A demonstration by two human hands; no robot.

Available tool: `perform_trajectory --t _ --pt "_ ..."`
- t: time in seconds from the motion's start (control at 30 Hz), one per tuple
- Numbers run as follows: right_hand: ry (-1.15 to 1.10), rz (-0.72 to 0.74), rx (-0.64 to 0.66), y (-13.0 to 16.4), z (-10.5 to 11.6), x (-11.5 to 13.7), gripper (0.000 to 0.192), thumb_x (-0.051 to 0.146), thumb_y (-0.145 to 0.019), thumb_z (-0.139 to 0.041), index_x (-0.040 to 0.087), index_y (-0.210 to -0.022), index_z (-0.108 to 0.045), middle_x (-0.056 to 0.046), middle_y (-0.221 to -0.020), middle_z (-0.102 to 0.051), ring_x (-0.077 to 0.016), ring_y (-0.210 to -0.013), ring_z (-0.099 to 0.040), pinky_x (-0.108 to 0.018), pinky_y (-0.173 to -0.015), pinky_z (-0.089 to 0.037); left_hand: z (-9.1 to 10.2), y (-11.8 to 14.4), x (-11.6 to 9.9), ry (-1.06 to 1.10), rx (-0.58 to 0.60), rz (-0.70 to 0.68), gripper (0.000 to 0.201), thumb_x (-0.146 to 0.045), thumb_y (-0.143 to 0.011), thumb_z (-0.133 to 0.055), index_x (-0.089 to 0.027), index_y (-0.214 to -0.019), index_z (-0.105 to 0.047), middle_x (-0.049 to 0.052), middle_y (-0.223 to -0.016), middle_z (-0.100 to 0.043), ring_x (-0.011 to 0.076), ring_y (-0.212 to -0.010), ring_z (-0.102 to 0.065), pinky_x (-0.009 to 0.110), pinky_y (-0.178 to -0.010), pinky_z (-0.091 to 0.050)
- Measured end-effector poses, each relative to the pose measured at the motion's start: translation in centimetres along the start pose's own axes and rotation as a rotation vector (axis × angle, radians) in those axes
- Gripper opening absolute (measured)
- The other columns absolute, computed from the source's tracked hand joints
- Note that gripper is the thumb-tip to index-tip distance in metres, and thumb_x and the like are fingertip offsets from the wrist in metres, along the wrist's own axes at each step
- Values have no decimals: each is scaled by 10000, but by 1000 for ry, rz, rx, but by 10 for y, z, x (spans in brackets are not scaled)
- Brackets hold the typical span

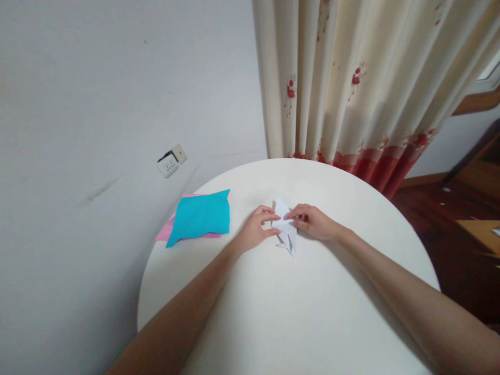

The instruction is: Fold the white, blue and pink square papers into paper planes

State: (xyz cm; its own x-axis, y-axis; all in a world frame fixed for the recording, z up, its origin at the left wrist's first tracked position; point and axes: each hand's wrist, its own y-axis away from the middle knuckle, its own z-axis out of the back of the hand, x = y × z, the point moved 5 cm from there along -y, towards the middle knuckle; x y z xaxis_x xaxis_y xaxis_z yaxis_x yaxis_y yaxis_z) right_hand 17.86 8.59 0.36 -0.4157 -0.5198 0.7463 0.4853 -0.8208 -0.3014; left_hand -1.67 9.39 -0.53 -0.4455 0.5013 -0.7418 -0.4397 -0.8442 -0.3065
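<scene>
Folded white paper piece (285, 227) lies at centre of frame on the round white counter (312, 312). Left hand (255, 229) pinches its left edge, fingers closed on the paper. Right hand (314, 221) pinches the right edge likewise. Left of centre: blue sheet (201, 216) overlying a pink sheet (166, 232). Flowered curtain (351, 78) at upper right; wall socket (169, 165) at left.

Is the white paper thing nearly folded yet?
Partly. The white paper already has folds and pointed flaps. Both hands, left and right, pinch it on the table. No finished shape shows. The blue sheet and pink sheet lie flat, unfolded.
</scene>
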Motion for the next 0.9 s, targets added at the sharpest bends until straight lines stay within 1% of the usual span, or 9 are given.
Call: perform_trajectory --t 0.07,0.17,0.27,0.4,0.5,0.6,0.67,0.73,0.9 --pt "7 16 14 1 2 2 296 96 -807 -547 187 -1001 -750 -81 -958 -672 -181 -840 -579 -304 -776 -457 -1 1 0 -21 23 -10 299 -156 -772 -676 -224 -1058 -728 89 -1145 -585 217 -1082 -576 300 -787 -496" --pt "31 37 76 2 2 2 393 43 -730 -543 188 -1034 -745 -75 -977 -673 -182 -851 -584 -289 -771 -455 -1 2 -4 -83 82 -76 402 -84 -763 -622 -224 -1131 -703 90 -1144 -624 228 -1094 -575 351 -895 -485" --pt "36 14 45 1 0 -1 302 95 -741 -574 173 -975 -748 -67 -917 -670 -169 -772 -572 -283 -721 -448 -2 3 -8 -140 113 -128 382 -113 -753 -669 -215 -1120 -702 81 -1101 -673 236 -1053 -592 390 -974 -438" --pt "33 4 13 0 -2 -2 209 146 -808 -538 168 -868 -737 -50 -838 -657 -158 -730 -555 -274 -693 -430 -4 0 -4 -94 108 -68 266 -173 -767 -688 -200 -1029 -721 70 -1021 -688 210 -959 -611 307 -822 -468" --pt "42 18 48 0 -4 -1 187 137 -783 -561 170 -877 -719 -38 -843 -649 -152 -720 -545 -267 -686 -420 -5 -2 0 -116 64 -19 89 -232 -818 -645 -180 -817 -717 40 -844 -646 169 -795 -589 269 -713 -440" --pt "85 7 32 -1 -6 -3 106 173 -778 -618 173 -853 -693 -35 -836 -640 -159 -737 -541 -270 -695 -414 -6 -4 2 -170 52 14 238 -264 -845 -608 -173 -627 -638 13 -710 -564 147 -687 -531 260 -656 -401" --pt "161 -18 -16 -3 -8 -7 49 215 -797 -643 175 -796 -672 -36 -810 -629 -168 -751 -538 -277 -710 -409 -7 -4 2 -179 59 25 211 -264 -822 -634 -171 -633 -637 8 -707 -560 146 -689 -525 255 -652 -392" --pt "238 -39 -45 -4 -10 -11 76 226 -817 -643 179 -759 -655 -37 -794 -621 -171 -758 -536 -280 -716 -401 -7 -3 3 -198 60 34 161 -256 -796 -666 -167 -663 -650 6 -718 -572 145 -696 -523 252 -657 -384" --pt "304 -50 -55 -6 -13 -17 59 213 -828 -652 185 -775 -647 -35 -806 -630 -175 -778 -535 -274 -717 -388 -8 -1 5 -241 26 85 132 -226 -774 -687 -157 -667 -649 -10 -696 -574 128 -671 -504 246 -643 -354"
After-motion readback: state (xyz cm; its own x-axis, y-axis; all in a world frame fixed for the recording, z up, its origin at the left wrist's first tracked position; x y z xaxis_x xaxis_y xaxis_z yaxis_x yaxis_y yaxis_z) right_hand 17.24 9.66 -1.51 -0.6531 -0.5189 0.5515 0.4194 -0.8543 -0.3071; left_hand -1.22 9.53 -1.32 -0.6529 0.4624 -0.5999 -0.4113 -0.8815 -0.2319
